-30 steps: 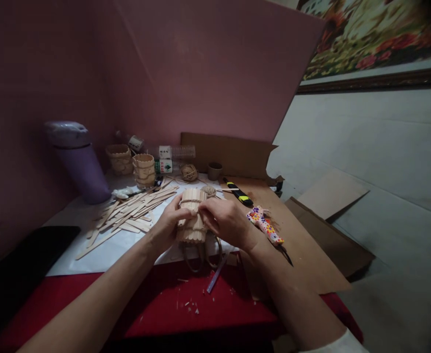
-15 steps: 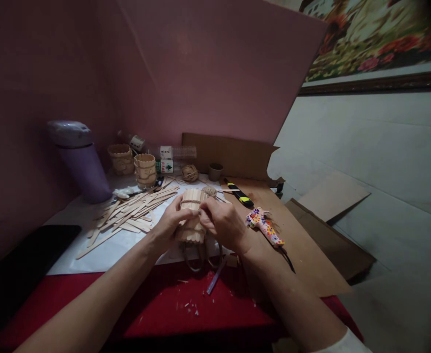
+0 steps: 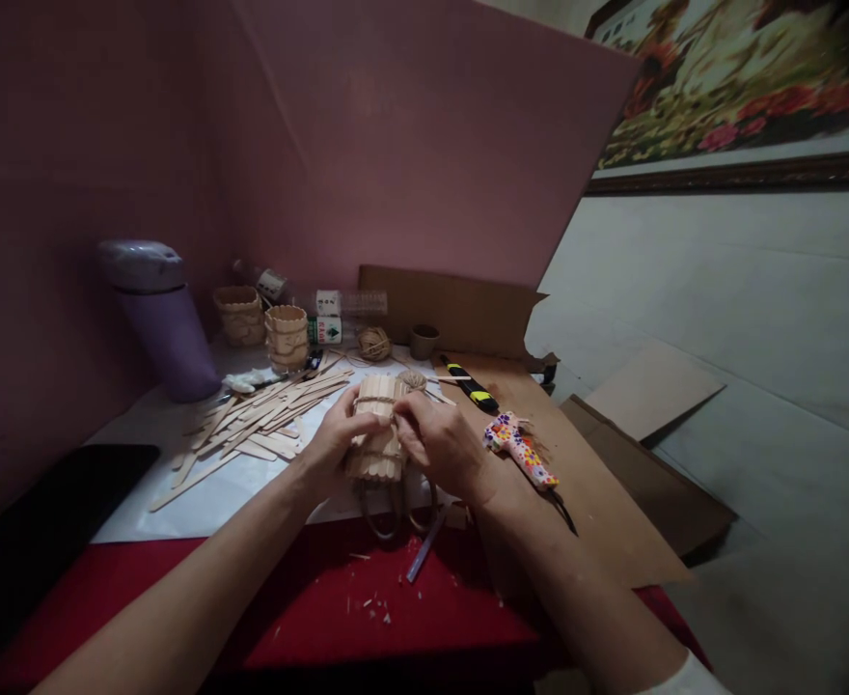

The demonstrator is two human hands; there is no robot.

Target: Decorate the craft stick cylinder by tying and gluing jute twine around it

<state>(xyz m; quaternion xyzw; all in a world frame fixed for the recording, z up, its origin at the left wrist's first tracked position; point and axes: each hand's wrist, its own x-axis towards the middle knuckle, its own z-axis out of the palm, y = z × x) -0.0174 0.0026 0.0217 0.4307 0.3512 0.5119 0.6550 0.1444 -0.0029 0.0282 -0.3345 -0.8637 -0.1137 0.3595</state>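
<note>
A small cup made of craft sticks (image 3: 379, 466), bound with twine near both ends, lies between my hands above the front of the table. My left hand (image 3: 339, 436) is wrapped round its left side, with the thumb across the sticks. At its right side, my right hand (image 3: 435, 434) is closed in a pinch against the cup's wall; what the fingertips hold, if anything, is too small to make out. Just behind the cup sits a small coil of twine (image 3: 413, 379). Scissors (image 3: 382, 526), partly hidden, lie beneath the cup with their handle loops towards me.
Loose craft sticks (image 3: 265, 415) are heaped at left, near a purple bottle (image 3: 171, 338). Two finished stick cups (image 3: 287, 338) stand behind. On the right are a utility knife (image 3: 472, 383) and a flower-patterned glue gun (image 3: 522, 449) with its cord. A glue stick (image 3: 424, 547) lies in front.
My right fingers have shifted slightly at the cup's side, and the cup has tilted a little. The left hand keeps its grip. The view has moved slightly.
</note>
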